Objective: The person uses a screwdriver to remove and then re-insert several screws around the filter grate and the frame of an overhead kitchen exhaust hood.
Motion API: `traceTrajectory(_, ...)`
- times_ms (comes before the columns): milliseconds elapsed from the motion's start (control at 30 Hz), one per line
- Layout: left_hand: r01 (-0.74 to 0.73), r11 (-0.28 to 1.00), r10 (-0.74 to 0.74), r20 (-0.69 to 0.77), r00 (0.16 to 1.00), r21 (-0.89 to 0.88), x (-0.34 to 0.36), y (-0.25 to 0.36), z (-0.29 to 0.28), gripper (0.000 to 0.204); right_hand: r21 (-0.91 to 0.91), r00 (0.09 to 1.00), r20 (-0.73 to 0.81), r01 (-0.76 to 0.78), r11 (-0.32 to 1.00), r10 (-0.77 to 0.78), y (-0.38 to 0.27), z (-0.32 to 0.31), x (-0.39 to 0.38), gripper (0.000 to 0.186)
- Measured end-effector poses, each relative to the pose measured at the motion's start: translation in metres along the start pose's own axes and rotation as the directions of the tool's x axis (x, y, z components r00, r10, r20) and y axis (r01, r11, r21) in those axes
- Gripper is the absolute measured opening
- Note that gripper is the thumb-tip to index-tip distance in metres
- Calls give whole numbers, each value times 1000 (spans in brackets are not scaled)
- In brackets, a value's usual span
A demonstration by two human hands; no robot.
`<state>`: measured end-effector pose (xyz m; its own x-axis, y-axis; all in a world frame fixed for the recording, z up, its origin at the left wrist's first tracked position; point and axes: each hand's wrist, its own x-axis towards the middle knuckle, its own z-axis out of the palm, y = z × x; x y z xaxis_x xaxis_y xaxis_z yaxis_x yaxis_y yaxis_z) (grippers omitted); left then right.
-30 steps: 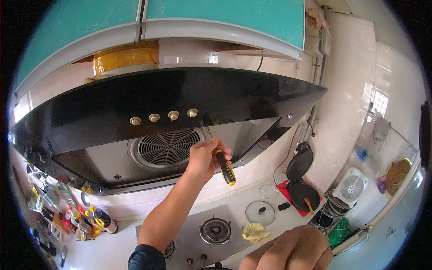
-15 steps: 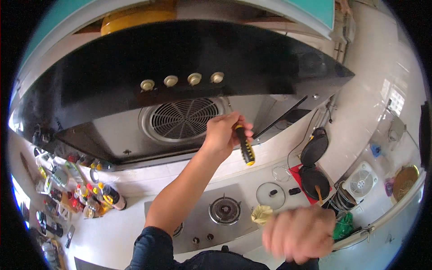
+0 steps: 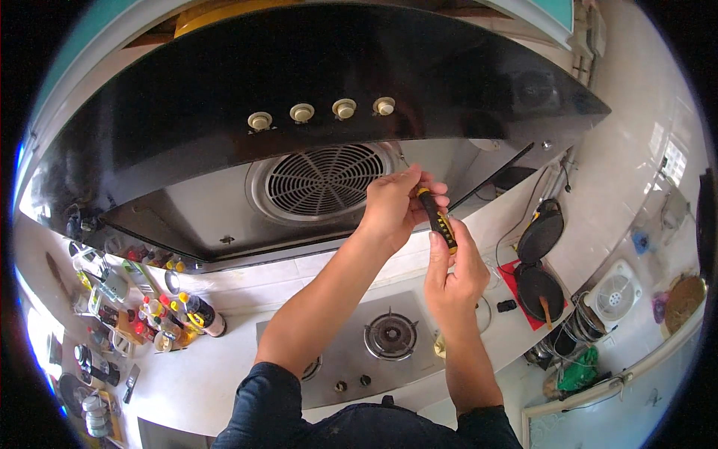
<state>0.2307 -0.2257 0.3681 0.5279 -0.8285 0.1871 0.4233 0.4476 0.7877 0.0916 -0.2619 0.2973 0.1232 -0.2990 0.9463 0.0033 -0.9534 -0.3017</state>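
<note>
Below the black range hood [image 3: 314, 67], I hold a screwdriver [image 3: 437, 218] with a black and yellow handle. My left hand [image 3: 393, 206] is closed around its upper part, close to the hood's underside. The thumb and fingers of my right hand [image 3: 458, 269] pinch the lower end of the handle. The shaft points up toward the metal panel beside the round fan grille [image 3: 327, 179]; what the tip touches is hard to make out. Several round knobs [image 3: 344, 109] line the hood's front.
Under my arms is a gas stove [image 3: 390, 334]. Bottles [image 3: 200, 313] crowd the counter's left, with a knife [image 3: 131, 383] nearer me. An open black electric pan [image 3: 540, 292] stands on a red mat at right. A white fan [image 3: 615, 290] and green bag [image 3: 580, 368] lie beyond.
My right hand has risen from low at the right, where it was blurred, to the screwdriver's handle end. The left hand still holds the screwdriver. The view has shifted slightly.
</note>
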Motion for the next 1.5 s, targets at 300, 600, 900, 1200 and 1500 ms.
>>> traceTrajectory(300, -39, 999, 39, 22, 999, 9, 6, 0, -18, 26, 103, 980, 89, -187, 977, 178, -17, 11, 6, 43)
traceTrajectory(600, -70, 995, 72, -34, 997, 67, 10, -7, -23, 23, 24, 993, -97, 74, 997, -71, -3, 28, 6, 42)
traceTrajectory(900, -72, 994, 77, 62, 995, -77, 10, -5, -21, 21, 55, 988, -125, 100, 993, -93, 2, 29, 13, 42)
traceTrajectory(1200, 5, 999, -2, 73, 997, -42, 3, 2, -15, 23, 109, 997, -31, -68, 992, 72, -5, 26, 6, 38)
traceTrajectory(1500, -61, 998, 62, 39, 997, -26, -2, 1, -16, 16, 166, 993, -76, -73, 983, 87, -10, 29, 11, 33)
